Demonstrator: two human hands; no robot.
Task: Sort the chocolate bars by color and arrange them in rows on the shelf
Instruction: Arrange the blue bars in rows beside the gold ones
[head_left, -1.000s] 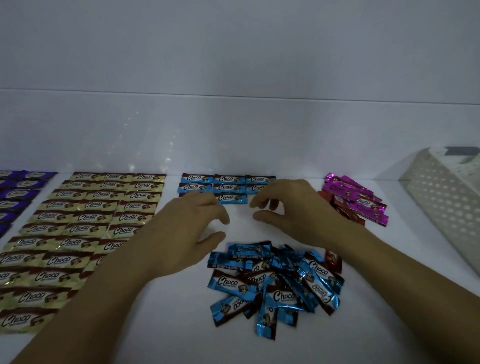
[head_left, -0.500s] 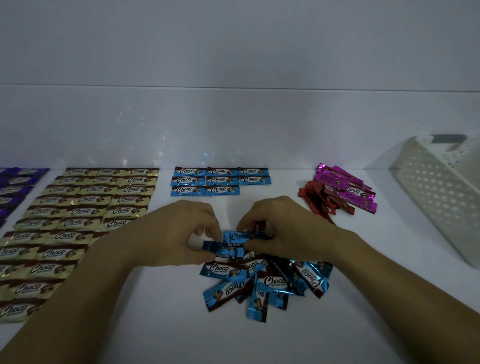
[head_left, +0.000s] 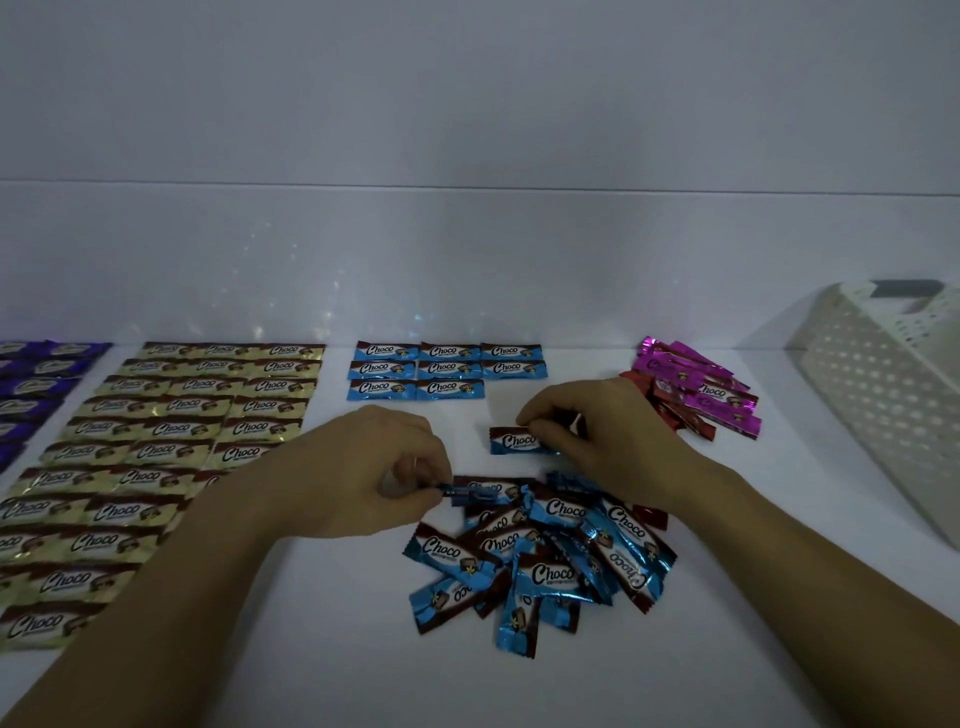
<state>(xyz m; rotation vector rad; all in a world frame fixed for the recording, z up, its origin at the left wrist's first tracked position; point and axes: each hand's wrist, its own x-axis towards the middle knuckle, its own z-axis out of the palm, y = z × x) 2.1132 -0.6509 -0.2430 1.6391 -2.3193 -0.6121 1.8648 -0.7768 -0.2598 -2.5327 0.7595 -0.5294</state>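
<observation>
Evidently label-up for neat placing, a blue bar (head_left: 517, 441) is pinched at its end by the right hand (head_left: 602, 436), bound for the gap in the blue rows (head_left: 447, 369) just beyond that grip, while the left hand (head_left: 384, 467) pinches a second bar (head_left: 470, 496) at the edge of the pile (head_left: 545, 561), probably next.

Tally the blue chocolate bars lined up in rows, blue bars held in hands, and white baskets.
Blue foil-wrapped chocolate bars laid in rows: 8
Blue bars held by right hand and left hand: 2
White perforated plastic basket: 1
Total: 11
</observation>
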